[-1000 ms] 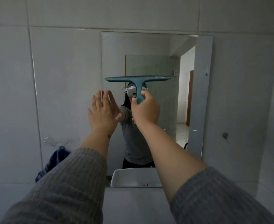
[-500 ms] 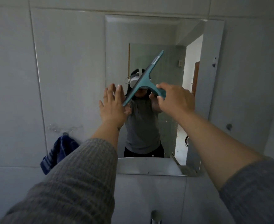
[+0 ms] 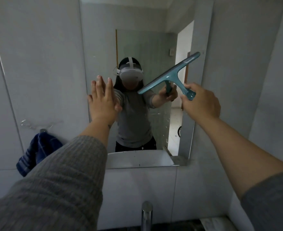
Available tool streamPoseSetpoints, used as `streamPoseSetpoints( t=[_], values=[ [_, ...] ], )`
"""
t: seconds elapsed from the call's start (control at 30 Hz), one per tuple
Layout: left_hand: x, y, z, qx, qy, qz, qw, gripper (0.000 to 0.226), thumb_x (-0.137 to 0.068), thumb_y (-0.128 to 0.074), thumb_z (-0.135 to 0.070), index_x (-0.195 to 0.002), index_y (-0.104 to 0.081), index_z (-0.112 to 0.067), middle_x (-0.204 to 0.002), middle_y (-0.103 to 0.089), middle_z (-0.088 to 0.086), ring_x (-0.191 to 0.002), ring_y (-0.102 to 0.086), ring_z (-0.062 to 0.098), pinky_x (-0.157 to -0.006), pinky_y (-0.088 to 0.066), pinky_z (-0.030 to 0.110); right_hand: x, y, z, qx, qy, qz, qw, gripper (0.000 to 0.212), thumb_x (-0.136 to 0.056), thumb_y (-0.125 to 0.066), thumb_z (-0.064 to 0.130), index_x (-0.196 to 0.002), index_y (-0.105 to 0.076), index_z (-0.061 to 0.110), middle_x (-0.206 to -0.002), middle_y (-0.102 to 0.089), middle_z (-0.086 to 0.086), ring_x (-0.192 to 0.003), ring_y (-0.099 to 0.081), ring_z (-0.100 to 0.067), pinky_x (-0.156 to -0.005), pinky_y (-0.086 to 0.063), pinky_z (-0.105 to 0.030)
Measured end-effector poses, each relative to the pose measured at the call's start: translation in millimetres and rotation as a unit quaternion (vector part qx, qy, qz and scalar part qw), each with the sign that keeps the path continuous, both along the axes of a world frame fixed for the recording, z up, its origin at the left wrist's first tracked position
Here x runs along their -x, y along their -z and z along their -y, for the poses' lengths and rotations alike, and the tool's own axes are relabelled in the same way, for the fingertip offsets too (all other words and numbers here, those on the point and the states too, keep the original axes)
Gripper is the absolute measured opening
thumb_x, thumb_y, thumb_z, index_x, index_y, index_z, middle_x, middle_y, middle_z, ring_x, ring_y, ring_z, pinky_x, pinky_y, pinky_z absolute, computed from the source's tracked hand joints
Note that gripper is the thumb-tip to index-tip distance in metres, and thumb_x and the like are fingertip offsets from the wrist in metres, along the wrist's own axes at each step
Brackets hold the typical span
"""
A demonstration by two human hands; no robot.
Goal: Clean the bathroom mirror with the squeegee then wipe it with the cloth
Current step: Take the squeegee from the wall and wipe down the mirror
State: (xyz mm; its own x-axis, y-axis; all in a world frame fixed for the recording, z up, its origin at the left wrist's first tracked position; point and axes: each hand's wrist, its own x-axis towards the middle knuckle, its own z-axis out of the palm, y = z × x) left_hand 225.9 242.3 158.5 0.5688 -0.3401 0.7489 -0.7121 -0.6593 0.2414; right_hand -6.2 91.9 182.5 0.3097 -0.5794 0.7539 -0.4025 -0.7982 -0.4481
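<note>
The bathroom mirror (image 3: 102, 39) hangs on the tiled wall straight ahead. My right hand (image 3: 201, 104) grips the handle of a teal squeegee (image 3: 169, 75), whose blade is tilted, its right end raised, over the mirror's right half. My left hand (image 3: 102, 102) is flat with fingers spread against the mirror's left edge. A dark blue cloth (image 3: 37, 150) hangs from a hook on the wall at the lower left, apart from both hands.
A chrome tap (image 3: 146, 214) stands at the bottom centre below the mirror. Grey tiled wall (image 3: 237, 64) surrounds the mirror on both sides. The mirror reflects a person, a white basin and an open doorway.
My right hand has carried the squeegee to the right across the mirror, blade turned from level to tilted. The view has dropped and moved closer. My left hand stays at the mirror's left edge.
</note>
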Motion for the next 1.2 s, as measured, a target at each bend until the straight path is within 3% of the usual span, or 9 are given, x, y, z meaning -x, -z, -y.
streamPoseSetpoints(
  t=[0.23,0.4,0.53,0.67,0.77,0.97,1.1,1.2],
  values=[
    [-16.4,2.1,8.7,0.020,0.025,0.023,0.999,0.101,-0.077,-0.069,-0.027,-0.151,-0.001,-0.020,-0.159,0.008,0.015,-0.145,0.008,0.036,-0.117,-0.008,0.055,-0.2,43.7,-2.8,-0.146,0.001,0.138,0.980,0.023,-0.091,-0.059,0.027,-0.113,-0.061,0.023,-0.098,-0.066,-0.003,-0.070,-0.054,-0.013,-0.065,-0.045,-0.032],
    [-15.8,2.0,8.9,0.012,0.023,0.014,1.000,0.103,-0.077,-0.071,-0.026,-0.151,0.001,-0.021,-0.159,0.011,0.014,-0.145,0.010,0.035,-0.118,-0.009,0.053,-18.1,64.5,-12.9,-0.242,-0.013,0.209,0.947,0.025,-0.090,-0.060,0.029,-0.115,-0.059,0.024,-0.095,-0.060,0.004,-0.082,-0.062,-0.021,-0.069,-0.052,-0.034],
    [-16.8,1.6,7.2,0.021,0.036,0.024,0.999,0.100,-0.078,-0.071,-0.032,-0.151,-0.003,-0.021,-0.159,0.007,0.015,-0.145,0.006,0.036,-0.117,-0.011,0.054,-32.3,72.3,-25.6,-0.284,-0.024,0.243,0.927,0.015,-0.087,-0.059,0.032,-0.101,-0.056,0.029,-0.097,-0.068,-0.003,-0.081,-0.068,-0.031,-0.069,-0.059,-0.049],
    [-4.7,-0.3,-0.5,0.011,0.039,-0.005,0.999,0.094,-0.084,-0.065,-0.036,-0.151,0.000,-0.025,-0.159,0.014,0.009,-0.145,0.014,0.031,-0.117,-0.006,0.051,-42.0,76.0,-41.9,-0.300,-0.038,0.263,0.916,0.010,-0.087,-0.058,0.028,-0.096,-0.056,0.028,-0.087,-0.066,-0.001,-0.078,-0.069,-0.032,-0.068,-0.060,-0.050],
    [-3.3,-3.0,-7.1,0.025,0.038,0.007,0.999,0.080,-0.086,-0.055,-0.039,-0.150,-0.008,-0.027,-0.160,0.006,0.006,-0.146,0.006,0.029,-0.117,-0.009,0.053,-50.5,78.9,-56.0,-0.316,-0.058,0.270,0.908,0.014,-0.088,-0.059,0.028,-0.102,-0.057,0.026,-0.092,-0.066,-0.001,-0.081,-0.070,-0.033,-0.069,-0.060,-0.050],
    [-1.1,-5.8,-26.0,0.045,0.035,0.012,0.998,0.059,-0.093,-0.039,-0.038,-0.148,-0.020,-0.027,-0.160,-0.007,0.005,-0.147,0.000,0.026,-0.116,-0.009,0.055,-74.7,89.0,-92.9,-0.315,-0.092,0.256,0.909,0.013,-0.088,-0.059,0.026,-0.091,-0.048,0.032,-0.088,-0.067,-0.004,-0.076,-0.069,-0.035,-0.067,-0.059,-0.051],
    [-5.5,-4.8,-36.0,0.037,0.028,0.003,0.999,0.054,-0.097,-0.033,-0.040,-0.148,-0.022,-0.028,-0.160,-0.008,0.005,-0.147,0.002,0.026,-0.117,-0.007,0.055,-87.1,94.1,-114.0,-0.254,-0.118,0.206,0.938,0.020,-0.091,-0.059,0.023,-0.110,-0.057,0.017,-0.096,-0.065,0.000,-0.085,-0.066,-0.023,-0.072,-0.053,-0.030],
    [-8.3,-0.8,-37.8,0.022,0.026,0.000,0.999,0.054,-0.097,-0.036,-0.041,-0.148,-0.023,-0.029,-0.160,-0.008,0.006,-0.147,0.002,0.027,-0.116,-0.007,0.055,-94.1,97.1,-121.9,-0.222,-0.119,0.179,0.951,0.033,-0.091,-0.059,0.023,-0.122,-0.057,0.013,-0.108,-0.069,-0.007,-0.095,-0.066,-0.023,-0.072,-0.050,-0.027]
  ],
)
